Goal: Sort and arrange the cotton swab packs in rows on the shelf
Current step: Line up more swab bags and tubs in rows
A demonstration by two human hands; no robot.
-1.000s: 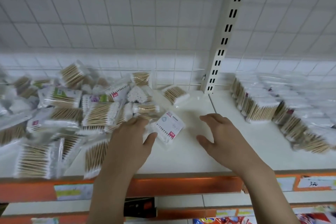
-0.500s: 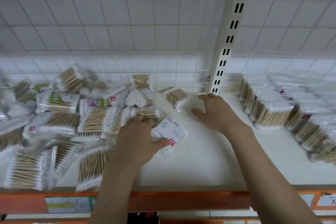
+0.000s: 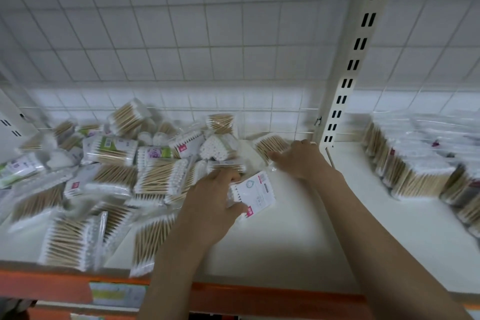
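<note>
White-labelled swab pack [image 3: 253,191] is sitting pinched in my left hand [image 3: 210,205] for sorting, while my right hand [image 3: 301,157] is grasping a wooden-stick pack [image 3: 270,144] near the shelf's [image 3: 298,241] back edge.

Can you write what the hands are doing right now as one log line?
left hand: holds white-label pack | right hand: grips wooden-stick pack | pile: unsorted
</note>
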